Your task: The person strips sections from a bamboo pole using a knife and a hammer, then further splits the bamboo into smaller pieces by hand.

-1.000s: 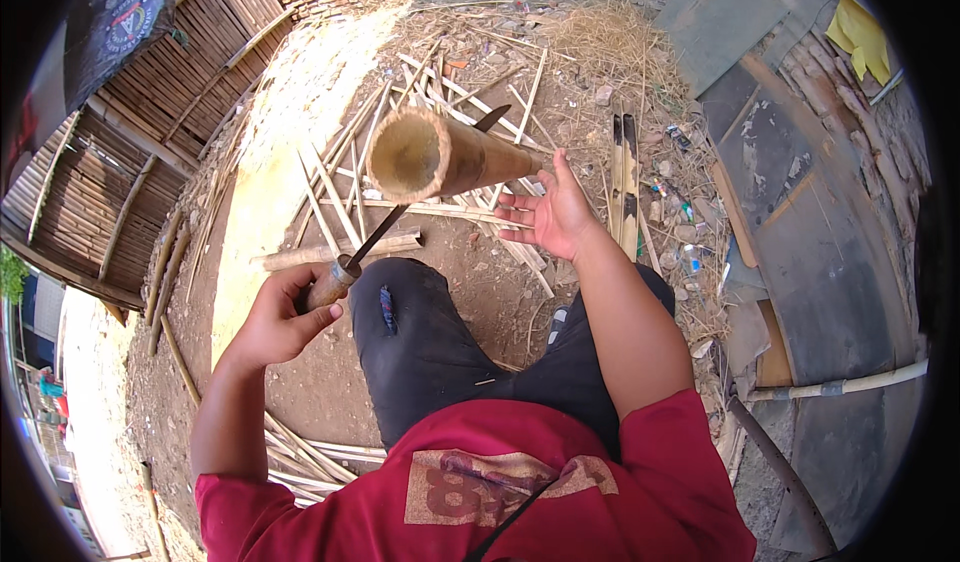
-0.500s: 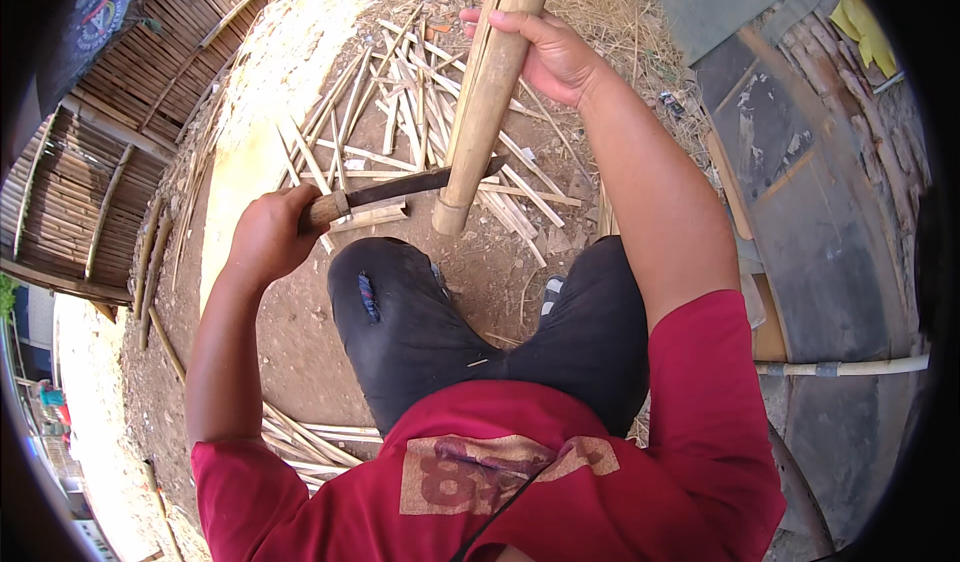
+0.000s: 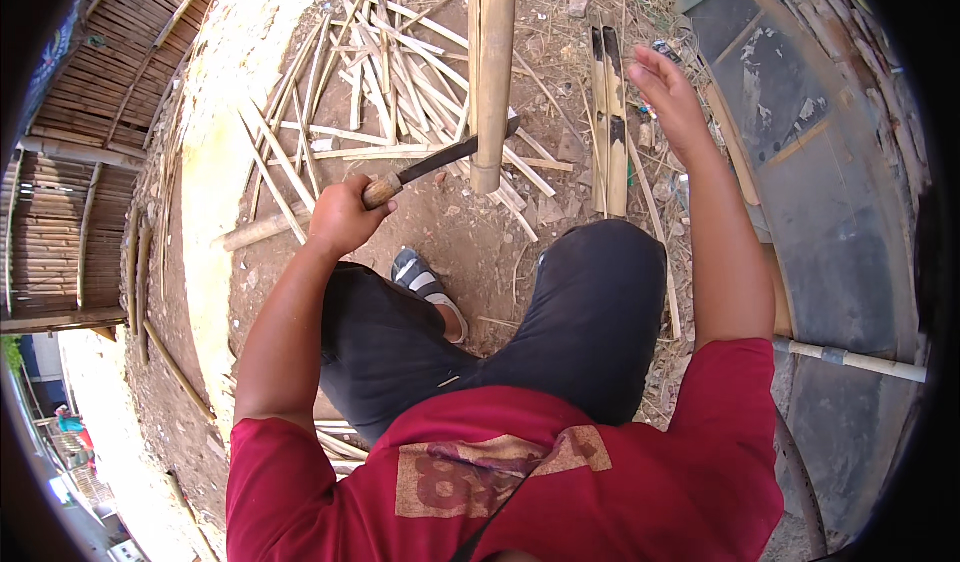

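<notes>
Plainly, the left hand (image 3: 347,214) is wrapped round the wooden handle of a machete (image 3: 450,155), its dark blade crossing a roughly upright bamboo pole (image 3: 492,72) near the lower end, with the tip showing past the pole's right side. Well apart from the pole, the right hand (image 3: 672,102) is raised with its fingers extended. Bamboo strips (image 3: 390,72) lie heaped toward the far edge of the dirt ground (image 3: 500,262), two charred-ended split bamboo lengths (image 3: 615,132) nearer its right edge

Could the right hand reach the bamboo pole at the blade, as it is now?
Probably yes: the right hand looks open and empty, and nothing visible stands between it and the pole.
</notes>
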Available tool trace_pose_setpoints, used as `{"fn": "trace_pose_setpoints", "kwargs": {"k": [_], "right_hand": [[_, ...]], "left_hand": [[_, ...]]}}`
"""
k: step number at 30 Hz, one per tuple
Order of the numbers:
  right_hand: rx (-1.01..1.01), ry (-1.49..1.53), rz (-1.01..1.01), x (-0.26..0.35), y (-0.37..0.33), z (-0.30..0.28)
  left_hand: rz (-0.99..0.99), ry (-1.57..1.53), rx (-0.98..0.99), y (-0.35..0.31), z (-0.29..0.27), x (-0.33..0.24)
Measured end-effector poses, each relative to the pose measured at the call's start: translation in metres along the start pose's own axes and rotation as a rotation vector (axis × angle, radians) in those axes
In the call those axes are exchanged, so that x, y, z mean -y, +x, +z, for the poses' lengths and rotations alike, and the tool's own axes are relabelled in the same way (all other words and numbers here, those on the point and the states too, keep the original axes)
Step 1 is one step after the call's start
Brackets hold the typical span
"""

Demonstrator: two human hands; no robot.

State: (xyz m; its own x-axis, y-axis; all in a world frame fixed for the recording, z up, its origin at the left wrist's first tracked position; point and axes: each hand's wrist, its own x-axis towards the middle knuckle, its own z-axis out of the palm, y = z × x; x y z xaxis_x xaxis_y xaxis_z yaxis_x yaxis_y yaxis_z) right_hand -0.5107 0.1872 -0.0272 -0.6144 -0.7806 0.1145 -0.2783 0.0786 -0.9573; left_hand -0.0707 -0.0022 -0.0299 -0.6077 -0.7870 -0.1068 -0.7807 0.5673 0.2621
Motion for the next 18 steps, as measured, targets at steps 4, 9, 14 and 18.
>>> {"fn": "trace_pose_setpoints", "kwargs": {"k": [4, 9, 14, 18], "right_hand": [[-0.242, -0.256, 0.194, -0.185, -0.139, -0.068], [-0.290, -0.545, 0.386, -0.269, -0.321, -0.052], [-0.217, -0.741, 0.595, -0.310, -0.414, -0.012], [-0.198, -0.820, 0.745, -0.317, -0.426, 0.008]], "left_hand": [[0.018, 0.058, 0.082, 0.028, 0.009, 0.029], [-0.117, 0.074, 0.001, 0.041, -0.002, 0.075], [-0.124, -0.013, -0.166, 0.041, 0.034, 0.113], [-0.125, -0.098, -0.130, 0.041, 0.051, 0.109]]}}
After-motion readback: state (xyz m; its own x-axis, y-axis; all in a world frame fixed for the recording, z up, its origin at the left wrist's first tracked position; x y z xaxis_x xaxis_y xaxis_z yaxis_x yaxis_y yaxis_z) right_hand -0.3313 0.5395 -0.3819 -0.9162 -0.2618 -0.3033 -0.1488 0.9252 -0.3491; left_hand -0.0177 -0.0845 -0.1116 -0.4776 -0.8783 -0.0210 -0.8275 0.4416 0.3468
